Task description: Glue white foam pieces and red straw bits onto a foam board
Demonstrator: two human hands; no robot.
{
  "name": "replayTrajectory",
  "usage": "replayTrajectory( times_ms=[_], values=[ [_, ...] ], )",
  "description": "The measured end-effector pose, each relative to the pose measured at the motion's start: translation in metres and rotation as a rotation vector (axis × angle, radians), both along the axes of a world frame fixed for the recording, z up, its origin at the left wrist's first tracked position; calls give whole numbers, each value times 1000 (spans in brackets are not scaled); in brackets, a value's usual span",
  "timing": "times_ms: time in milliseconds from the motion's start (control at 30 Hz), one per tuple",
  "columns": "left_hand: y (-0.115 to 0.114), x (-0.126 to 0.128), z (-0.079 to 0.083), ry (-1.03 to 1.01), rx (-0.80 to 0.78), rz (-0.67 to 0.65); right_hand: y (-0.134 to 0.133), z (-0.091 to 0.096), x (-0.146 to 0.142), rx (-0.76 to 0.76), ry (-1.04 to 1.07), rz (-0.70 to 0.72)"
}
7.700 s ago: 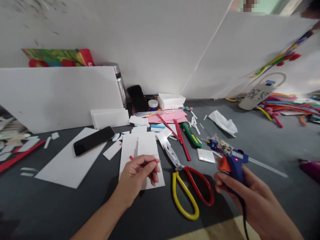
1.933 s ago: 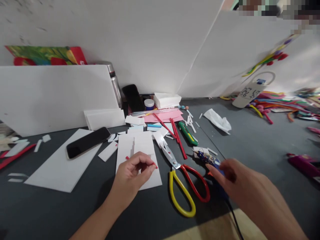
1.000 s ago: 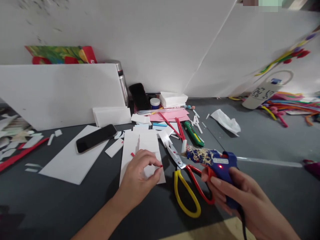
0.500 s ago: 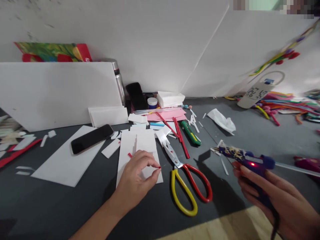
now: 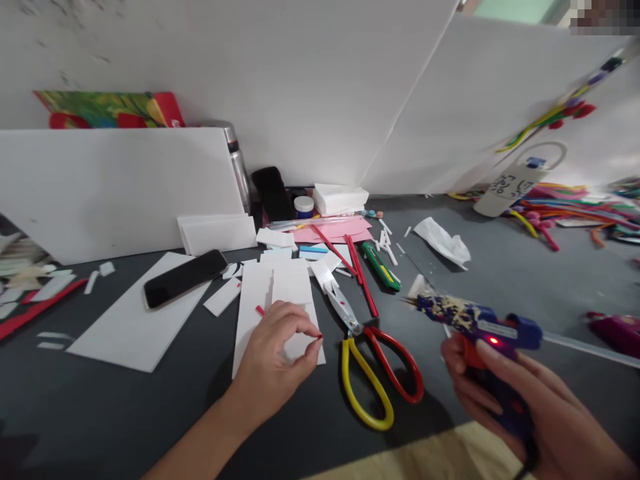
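One glue gun [image 5: 465,316], one red bit [image 5: 320,337].
Left grip [image 5: 273,347] pinches the bit; right grip [image 5: 547,400], closed round the gun, has shifted left, bringing them nearer, still apart.

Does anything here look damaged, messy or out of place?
Yes: the glue gun in the right hand has pale, ragged residue crusted over its front, unlike its smooth blue rear. Beyond it, a crumpled white sheet lies on the dark tabletop.

A steel flask [image 5: 239,173] stands left; a pale bottle [image 5: 509,191], right.
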State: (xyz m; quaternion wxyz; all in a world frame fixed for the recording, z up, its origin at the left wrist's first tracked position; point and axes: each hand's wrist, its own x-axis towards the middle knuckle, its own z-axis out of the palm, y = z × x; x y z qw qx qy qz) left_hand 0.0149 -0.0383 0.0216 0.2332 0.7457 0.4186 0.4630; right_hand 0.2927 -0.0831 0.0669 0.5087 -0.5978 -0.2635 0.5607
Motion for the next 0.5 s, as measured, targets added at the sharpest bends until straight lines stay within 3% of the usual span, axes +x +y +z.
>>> replayTrajectory(
  times_ms=[67, 167, 300, 500],
  values=[
    [-1, 1, 0, 23, 28, 22, -4, -3, -13, 0, -25, 149],
    [-1, 2, 0, 88, 87, 48, -12, -8, -25, 3, -232, 335],
    [-2, 0, 0, 226, 127, 67, -18, -11, -31, -7, -445, 394],
    [-3, -1, 1, 295, 130, 66, -15, -12, -40, 28, -548, 441]
  ],
)
